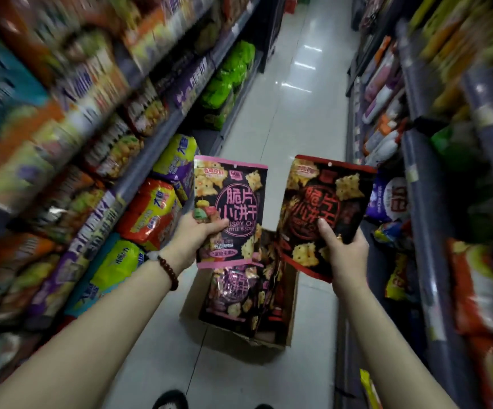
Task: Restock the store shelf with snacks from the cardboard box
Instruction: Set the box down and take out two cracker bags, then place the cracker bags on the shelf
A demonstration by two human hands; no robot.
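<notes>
The left hand [199, 231] grips a pink-trimmed snack bag [230, 211] at its lower left edge, thumb laid across the printed front and the remaining fingers curled behind the pack. The bag stands upright above the hand, its face turned to the camera. A beaded bracelet [168, 271] circles the wrist just below this grip.

The right hand [344, 252] grips a red-trimmed snack bag [325, 214] at its lower right part, thumb pressed on the front, fingers wrapped behind. This bag leans slightly, its top tipped away from the other pack. The two bags are held side by side, near each other but apart, with a narrow gap of floor visible between them.

Directly below both grips, between the two forearms, the cardboard box [291, 308] sits on the pale tiled floor [295, 113]. It is open at the top and holds further bags [236, 293] of the same dark design, pink-trimmed ones toward the left-hand side and red-trimmed ones toward the right-hand side.

Outward of the left hand, the left shelving [139, 172] carries rows of packaged snacks, including yellow-and-purple packs [177, 163] just beyond the pink-trimmed bag and bright green packs [233, 75] farther up the aisle. Outward of the right hand, the right shelving [422, 202] carries further packaged goods; motion blur obscures most labels on both sides.
</notes>
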